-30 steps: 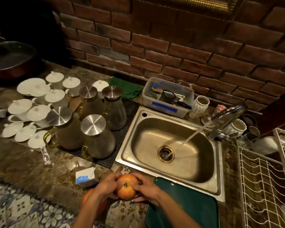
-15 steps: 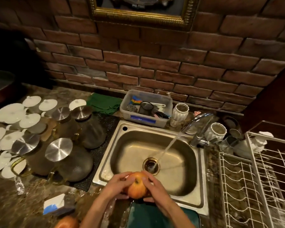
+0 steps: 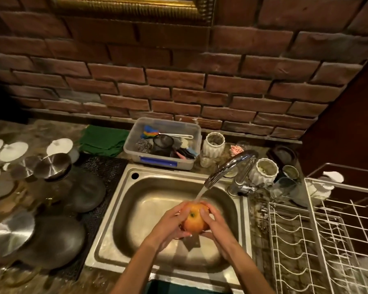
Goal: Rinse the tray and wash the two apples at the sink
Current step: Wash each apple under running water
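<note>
Both hands cup one orange-red apple (image 3: pixel 193 219) over the middle of the steel sink (image 3: pixel 123 209). My left hand (image 3: pixel 168 225) wraps its left side and my right hand (image 3: pixel 216 225) its right side. Water runs from the chrome tap (image 3: pixel 229 168) straight onto the top of the apple. A sliver of the dark green tray (image 3: pixel 168 288) shows at the bottom edge, just in front of the sink. The second apple is out of view.
Glass jugs with steel lids (image 3: pixel 51 166) stand on a black mat left of the sink, white lids beyond them. A clear plastic tub (image 3: pixel 164 143) of scrubbers sits behind the sink. A white wire dish rack (image 3: pixel 319 240) fills the right side.
Both hands carried the apple from the counter's front edge forward over the sink and into the water stream. The view tilted up, so the second apple and most of the tray left the frame.
</note>
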### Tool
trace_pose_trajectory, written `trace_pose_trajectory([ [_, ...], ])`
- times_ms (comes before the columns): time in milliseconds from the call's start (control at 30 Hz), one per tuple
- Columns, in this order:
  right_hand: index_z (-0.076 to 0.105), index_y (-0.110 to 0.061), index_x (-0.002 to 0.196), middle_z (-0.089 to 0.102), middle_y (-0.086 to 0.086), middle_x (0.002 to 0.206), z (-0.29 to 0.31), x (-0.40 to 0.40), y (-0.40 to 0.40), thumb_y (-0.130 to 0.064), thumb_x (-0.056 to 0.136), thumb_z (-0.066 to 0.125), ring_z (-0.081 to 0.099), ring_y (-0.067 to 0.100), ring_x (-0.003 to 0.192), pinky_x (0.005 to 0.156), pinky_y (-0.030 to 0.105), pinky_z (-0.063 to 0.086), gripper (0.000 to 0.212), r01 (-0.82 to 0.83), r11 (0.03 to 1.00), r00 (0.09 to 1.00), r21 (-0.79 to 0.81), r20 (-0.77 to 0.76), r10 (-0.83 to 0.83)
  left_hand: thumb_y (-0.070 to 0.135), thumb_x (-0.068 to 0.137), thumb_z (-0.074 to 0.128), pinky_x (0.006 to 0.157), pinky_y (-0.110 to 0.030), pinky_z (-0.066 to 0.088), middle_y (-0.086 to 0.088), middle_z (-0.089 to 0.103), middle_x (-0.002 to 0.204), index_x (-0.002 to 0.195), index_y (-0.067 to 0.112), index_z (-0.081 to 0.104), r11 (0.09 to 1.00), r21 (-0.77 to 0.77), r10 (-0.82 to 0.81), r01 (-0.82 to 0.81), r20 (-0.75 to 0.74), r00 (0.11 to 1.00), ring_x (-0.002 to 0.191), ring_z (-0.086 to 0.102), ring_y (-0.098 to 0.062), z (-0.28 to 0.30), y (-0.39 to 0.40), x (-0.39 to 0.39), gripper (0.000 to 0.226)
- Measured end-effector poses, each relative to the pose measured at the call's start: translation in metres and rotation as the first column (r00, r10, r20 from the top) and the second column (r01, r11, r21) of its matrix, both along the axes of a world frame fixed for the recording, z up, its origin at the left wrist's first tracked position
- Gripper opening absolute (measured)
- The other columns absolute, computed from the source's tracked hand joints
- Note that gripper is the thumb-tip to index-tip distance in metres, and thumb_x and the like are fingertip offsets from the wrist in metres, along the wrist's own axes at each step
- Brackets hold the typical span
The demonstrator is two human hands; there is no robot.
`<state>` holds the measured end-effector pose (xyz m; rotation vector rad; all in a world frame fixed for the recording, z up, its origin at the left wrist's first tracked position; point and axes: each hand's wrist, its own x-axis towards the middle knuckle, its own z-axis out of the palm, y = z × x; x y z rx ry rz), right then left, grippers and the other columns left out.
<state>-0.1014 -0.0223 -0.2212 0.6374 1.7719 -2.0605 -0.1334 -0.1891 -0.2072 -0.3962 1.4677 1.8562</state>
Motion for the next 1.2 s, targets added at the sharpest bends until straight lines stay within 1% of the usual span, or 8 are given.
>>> trace_pose_trajectory([
  [167, 0.059, -0.049, 0.12, 0.043, 0.0, 0.135, -0.012, -0.008, -0.01, -0.053, 0.095, 0.054, 0.055, 0.02, 0.119, 0.081, 0.036, 0.062, 0.026, 0.024, 0.999, 1.0, 0.044, 0.014, -0.025, 0.039, 0.083, 0.074, 0.079, -0.046, 0.062, -0.01, 0.058, 0.137, 0.124, 0.034, 0.069, 1.0, -0.019, 0.013, -0.012, 0.028, 1.0, 0.117, 0.064, -0.039, -0.018, 0.004, -0.005, 0.042],
  [267, 0.061, -0.037, 0.118, 0.048, 0.01, 0.133, -0.018, -0.011, -0.022, -0.042, 0.099, 0.052, 0.056, 0.032, 0.121, 0.091, 0.055, 0.057, 0.021, 0.153, 0.979, 0.987, -0.133, 0.06, -0.146, 0.046, 0.082, 0.07, 0.079, -0.048, 0.062, -0.011, 0.063, 0.129, 0.117, 0.04, 0.071, 0.998, -0.06, 0.032, -0.033, -0.025, 0.999, 0.113, 0.066, -0.036, -0.027, 0.008, -0.001, 0.035],
  [367, 0.058, -0.024, 0.124, 0.059, 0.019, 0.132, -0.018, -0.015, -0.033, -0.032, 0.102, 0.049, 0.065, 0.031, 0.113, 0.083, 0.047, 0.058, 0.025, 0.235, 0.929, 0.972, -0.286, 0.081, -0.221, 0.052, 0.077, 0.071, 0.085, -0.053, 0.061, -0.006, 0.062, 0.13, 0.108, 0.052, 0.07, 0.987, -0.13, 0.076, -0.091, -0.119, 0.99, 0.115, 0.065, -0.032, -0.034, 0.004, 0.004, 0.031],
  [433, 0.055, -0.02, 0.129, 0.063, 0.021, 0.128, -0.018, -0.018, -0.037, -0.034, 0.103, 0.047, 0.067, 0.032, 0.11, 0.088, 0.049, 0.057, 0.031, 0.254, 0.914, 0.967, -0.317, 0.112, -0.23, 0.059, 0.08, 0.069, 0.09, -0.05, 0.06, -0.001, 0.06, 0.137, 0.124, 0.051, 0.061, 0.97, -0.213, 0.067, -0.119, -0.239, 0.969, 0.118, 0.064, -0.024, -0.04, -0.001, 0.011, 0.046],
  [633, 0.05, -0.024, 0.128, 0.061, 0.012, 0.125, -0.02, -0.017, -0.051, -0.049, 0.097, 0.05, 0.063, 0.028, 0.114, 0.093, 0.045, 0.056, 0.04, 0.14, 0.981, 0.989, -0.136, 0.077, -0.13, 0.05, 0.099, 0.046, 0.083, -0.04, 0.063, -0.004, 0.047, 0.143, 0.144, 0.038, 0.044, 0.962, -0.227, 0.124, -0.153, -0.134, 0.983, 0.113, 0.063, -0.022, -0.041, 0.005, 0.018, 0.047],
  [800, 0.037, -0.031, 0.139, 0.041, 0.002, 0.132, -0.031, -0.005, -0.049, -0.048, 0.096, 0.051, 0.054, 0.009, 0.114, 0.068, 0.008, 0.053, 0.048, -0.03, 0.981, 0.999, 0.19, -0.024, 0.035, 0.054, 0.102, 0.037, 0.078, -0.046, 0.063, -0.015, 0.059, 0.129, 0.133, 0.02, 0.05, 0.972, -0.112, 0.216, -0.205, 0.09, 0.972, 0.105, 0.069, -0.03, -0.03, 0.017, 0.009, 0.048],
  [933, 0.015, -0.03, 0.152, 0.022, -0.014, 0.139, -0.034, 0.008, -0.043, -0.045, 0.09, 0.062, 0.046, -0.001, 0.113, 0.074, 0.001, 0.049, 0.079, -0.039, 0.942, 0.989, 0.334, -0.119, 0.083, 0.053, 0.1, 0.044, 0.092, -0.059, 0.056, -0.017, 0.063, 0.125, 0.123, 0.022, 0.064, 0.975, 0.029, 0.203, -0.218, 0.268, 0.942, 0.114, 0.064, -0.035, -0.03, 0.018, 0.004, 0.043],
  [1200, 0.037, -0.033, 0.14, 0.037, -0.006, 0.129, -0.031, 0.005, -0.053, -0.049, 0.083, 0.07, 0.053, 0.004, 0.108, 0.067, 0.003, 0.05, 0.068, 0.197, 0.948, 0.979, 0.251, -0.109, -0.174, 0.044, 0.093, 0.055, 0.076, -0.042, 0.061, -0.011, 0.067, 0.115, 0.107, 0.025, 0.069, 0.971, -0.121, 0.213, -0.204, 0.063, 0.975, 0.105, 0.066, -0.029, -0.036, 0.03, -0.011, 0.027],
])
